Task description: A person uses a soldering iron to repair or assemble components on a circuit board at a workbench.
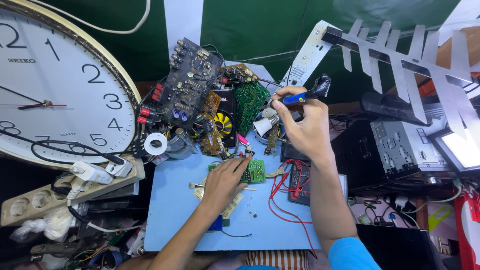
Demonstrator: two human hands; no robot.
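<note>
My left hand point(223, 181) lies on a pale blue work board point(175, 215), its fingertips pressing down a small green circuit board point(257, 171). My right hand point(302, 127) is raised above and behind it, closed around a soldering iron point(306, 95) with a blue and black handle; its tip points left toward a pile of boards. Red wires point(280, 195) loop across the blue board beside the green circuit board and run to a dark multimeter point(299, 182) under my right forearm.
A heap of circuit boards point(192, 90), a yellow fan point(223, 124) and a roll of white tape point(156, 143) stand behind the blue board. A large wall clock point(60, 85) and a power strip point(45, 197) fill the left. A metal antenna point(400, 55) and black electronics boxes point(395, 150) stand at right.
</note>
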